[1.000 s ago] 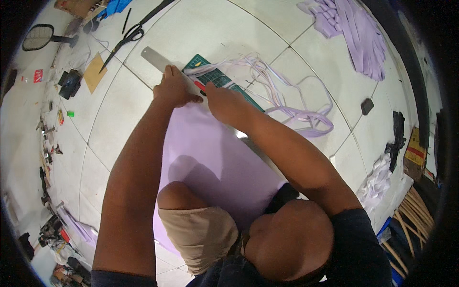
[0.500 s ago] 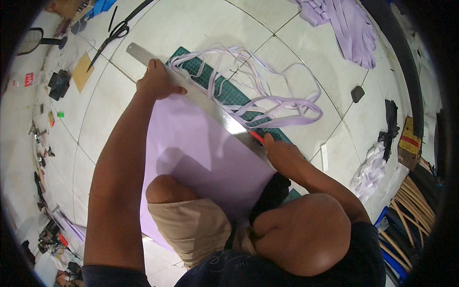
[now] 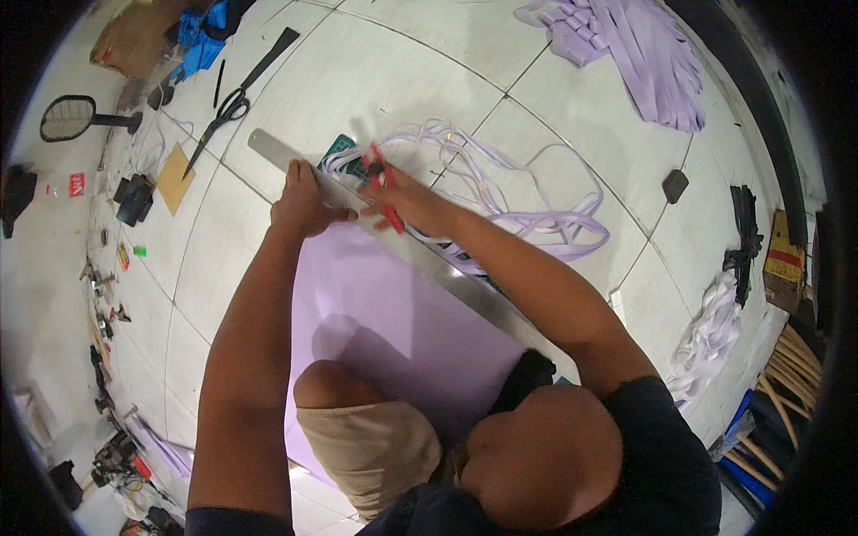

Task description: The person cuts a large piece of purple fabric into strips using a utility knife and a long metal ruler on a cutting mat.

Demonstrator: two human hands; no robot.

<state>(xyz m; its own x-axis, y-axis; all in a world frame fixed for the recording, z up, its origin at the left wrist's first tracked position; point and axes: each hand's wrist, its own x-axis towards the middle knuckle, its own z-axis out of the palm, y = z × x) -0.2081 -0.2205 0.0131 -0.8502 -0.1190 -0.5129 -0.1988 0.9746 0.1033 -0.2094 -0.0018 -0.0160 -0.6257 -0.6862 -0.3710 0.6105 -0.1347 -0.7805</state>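
Note:
A lilac sheet (image 3: 384, 304) lies spread before my knees, with a long metal ruler (image 3: 447, 277) slanting along its far edge. My left hand (image 3: 306, 204) presses on the ruler near its upper-left end, fingers stretched and thumb apart. My right hand (image 3: 407, 198) is close beside it over the ruler, closed around a red-handled cutter knife (image 3: 391, 217); motion smears the fingers and the knife. Beneath the ruler a green cutting mat (image 3: 338, 147) shows in part. Narrow lilac strips (image 3: 554, 219) lie loosely tangled past the ruler, partly behind my right forearm.
Black scissors (image 3: 219, 125) and a tan card (image 3: 176, 179) lie at far left. Wide lilac strips (image 3: 639, 67) are piled at far right, near a small dark block (image 3: 675, 186). Wooden sticks (image 3: 786, 384) and a white bundle (image 3: 710, 335) lie along the right.
My right hand with the knife has moved up and left along the ruler, from its lower-right part to beside my left hand. The left hand still presses the ruler.

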